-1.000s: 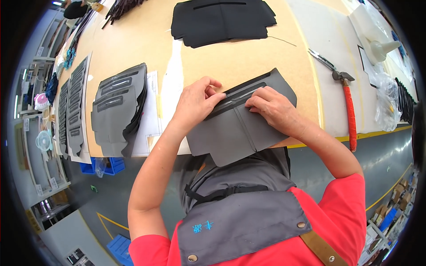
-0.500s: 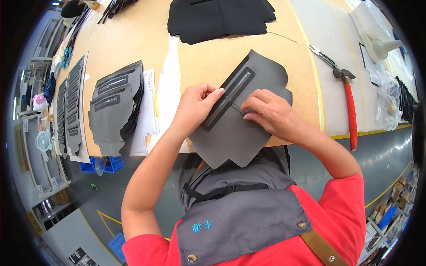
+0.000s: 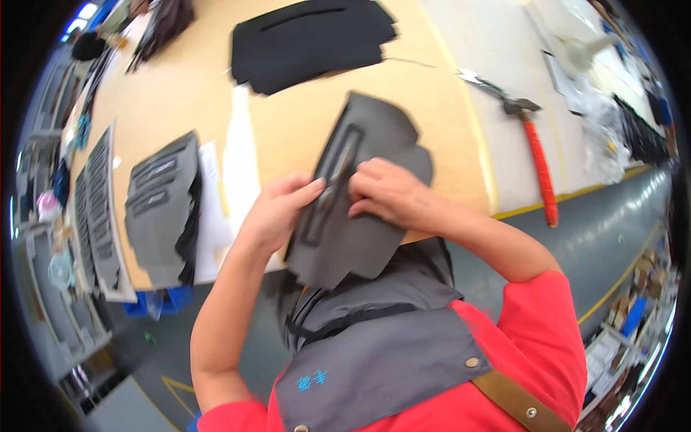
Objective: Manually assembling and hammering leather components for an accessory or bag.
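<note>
A dark grey cut fabric panel (image 3: 374, 137) with a long narrow slot frame sewn on it is lifted off the tan worktable (image 3: 288, 122) and stands nearly on end. My left hand (image 3: 277, 212) presses its fingers against the slot from the left. From the right, my right hand (image 3: 392, 194) pinches the panel beside the slot. Both hands grip the panel close to my chest.
A stack of grey panels (image 3: 158, 209) lies at the left over white paper. Black fabric pieces (image 3: 309, 39) lie at the far side. A red-handled hammer (image 3: 536, 158) rests at the right near a plastic bag (image 3: 601, 137). Grey floor runs below the table edge.
The panel has swung from lying flat and slanted on the table to standing nearly upright, lifted closer to me. Both hands kept hold and shifted along the slot.
</note>
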`<control>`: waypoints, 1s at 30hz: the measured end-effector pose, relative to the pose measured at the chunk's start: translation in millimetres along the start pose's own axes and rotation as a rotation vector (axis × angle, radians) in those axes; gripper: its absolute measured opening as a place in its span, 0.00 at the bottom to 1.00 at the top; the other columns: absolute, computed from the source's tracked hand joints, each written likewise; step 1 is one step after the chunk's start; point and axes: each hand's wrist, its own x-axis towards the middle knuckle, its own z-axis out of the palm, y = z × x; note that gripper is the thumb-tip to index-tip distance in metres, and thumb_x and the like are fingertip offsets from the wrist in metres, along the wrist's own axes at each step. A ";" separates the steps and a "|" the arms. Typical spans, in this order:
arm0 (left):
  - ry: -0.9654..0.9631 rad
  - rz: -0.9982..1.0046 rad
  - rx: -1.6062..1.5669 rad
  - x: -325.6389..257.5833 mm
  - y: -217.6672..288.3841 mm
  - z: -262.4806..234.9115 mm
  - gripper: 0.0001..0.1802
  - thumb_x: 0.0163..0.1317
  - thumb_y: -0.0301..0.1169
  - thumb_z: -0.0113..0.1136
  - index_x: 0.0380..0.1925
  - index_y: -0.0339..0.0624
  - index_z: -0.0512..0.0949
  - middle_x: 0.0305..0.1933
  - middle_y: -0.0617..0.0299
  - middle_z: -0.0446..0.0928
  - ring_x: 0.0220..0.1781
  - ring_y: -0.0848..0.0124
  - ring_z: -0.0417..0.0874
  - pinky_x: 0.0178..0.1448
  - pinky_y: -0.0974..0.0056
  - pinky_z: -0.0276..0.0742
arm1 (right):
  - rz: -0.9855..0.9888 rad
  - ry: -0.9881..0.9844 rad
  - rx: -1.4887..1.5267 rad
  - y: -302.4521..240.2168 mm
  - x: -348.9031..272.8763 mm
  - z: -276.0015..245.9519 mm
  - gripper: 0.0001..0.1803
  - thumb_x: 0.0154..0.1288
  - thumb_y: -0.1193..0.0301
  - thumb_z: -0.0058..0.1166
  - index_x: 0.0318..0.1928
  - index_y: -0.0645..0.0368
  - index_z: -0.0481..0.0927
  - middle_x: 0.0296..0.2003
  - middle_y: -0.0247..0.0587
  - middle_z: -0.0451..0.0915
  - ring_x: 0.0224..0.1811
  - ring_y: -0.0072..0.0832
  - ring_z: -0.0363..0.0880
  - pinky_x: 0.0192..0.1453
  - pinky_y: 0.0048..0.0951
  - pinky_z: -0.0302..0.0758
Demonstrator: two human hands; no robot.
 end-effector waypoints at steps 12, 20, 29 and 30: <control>0.094 0.024 0.086 -10.2 4.7 -5.1 0.15 0.72 0.34 0.66 0.51 0.36 0.81 0.43 0.65 0.84 0.40 0.81 0.82 0.42 0.72 0.77 | 0.494 0.150 -1.210 139.0 -47.8 -164.4 0.08 0.67 0.74 0.53 0.44 0.58 0.82 0.46 0.43 0.84 0.43 0.43 0.84 0.48 0.42 0.82; 0.063 0.082 -0.040 -16.3 -5.8 -1.0 0.13 0.73 0.30 0.64 0.52 0.33 0.79 0.43 0.61 0.84 0.43 0.79 0.84 0.49 0.72 0.81 | 0.506 0.350 0.158 -21.9 18.0 -45.5 0.11 0.83 0.66 0.42 0.54 0.58 0.74 0.28 0.38 0.75 0.27 0.29 0.78 0.35 0.34 0.77; -0.197 -0.071 -0.475 -5.4 -22.3 -19.9 0.10 0.76 0.34 0.61 0.48 0.39 0.77 0.40 0.63 0.83 0.40 0.77 0.84 0.47 0.70 0.83 | 0.553 0.209 0.517 -26.0 13.9 17.1 0.15 0.87 0.61 0.40 0.50 0.60 0.73 0.29 0.29 0.73 0.23 0.14 0.67 0.27 0.19 0.71; -0.200 -0.072 -0.478 -6.8 -19.7 -17.2 0.10 0.76 0.34 0.61 0.48 0.39 0.77 0.40 0.63 0.83 0.40 0.77 0.84 0.47 0.70 0.83 | 0.556 0.209 0.514 -24.9 13.0 17.7 0.15 0.87 0.61 0.40 0.50 0.60 0.73 0.29 0.29 0.73 0.23 0.14 0.67 0.27 0.19 0.71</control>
